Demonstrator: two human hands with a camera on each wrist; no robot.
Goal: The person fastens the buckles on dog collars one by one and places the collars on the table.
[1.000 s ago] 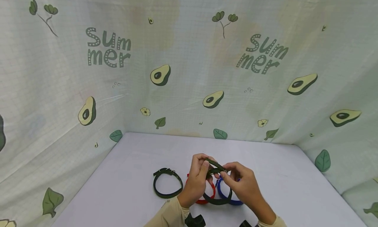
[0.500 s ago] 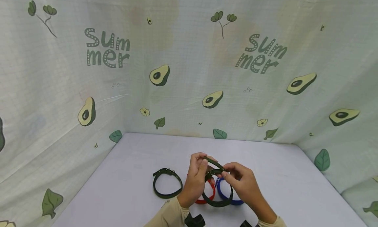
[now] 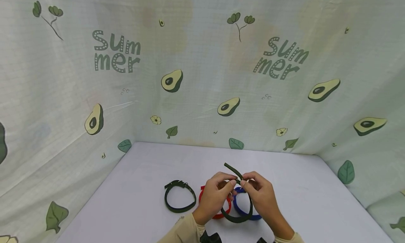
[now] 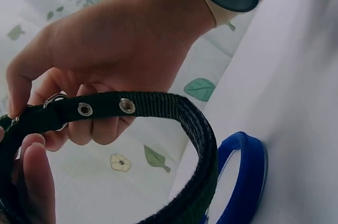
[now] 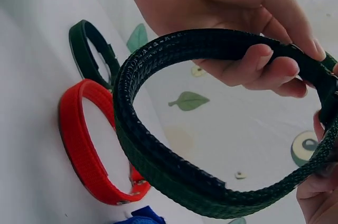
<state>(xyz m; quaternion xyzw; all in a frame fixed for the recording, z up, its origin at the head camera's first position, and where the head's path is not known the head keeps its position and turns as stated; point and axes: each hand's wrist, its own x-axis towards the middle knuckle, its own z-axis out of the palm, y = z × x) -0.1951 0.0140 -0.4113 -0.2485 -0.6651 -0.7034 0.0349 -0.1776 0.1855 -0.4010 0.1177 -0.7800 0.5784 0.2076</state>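
Note:
A dark green pet collar [image 3: 236, 219] with metal eyelets is held up above the table, bent into a loop. My left hand [image 3: 212, 197] pinches it at the top of the loop, thumb against fingers. Right beside it, my right hand [image 3: 262, 198] pinches the same stretch between thumb and forefinger. The strap's free end [image 3: 232, 169] sticks up past both hands. In the left wrist view, eyelets and a metal ring show on the collar [image 4: 158, 105] near the right hand's fingers. In the right wrist view the padded lining of the collar [image 5: 174, 158] faces inward.
On the white table [image 3: 152, 162], a second dark green collar [image 3: 179, 210] lies looped at left. A red collar [image 5: 87, 152] and a blue collar [image 4: 248, 182] lie behind the held one. A patterned cloth [image 3: 202, 60] hangs at the back and sides.
My left hand has left the strap's upper end and moved down and right, close to my right fingers. The free end now stands up loose. The right hand has barely moved.

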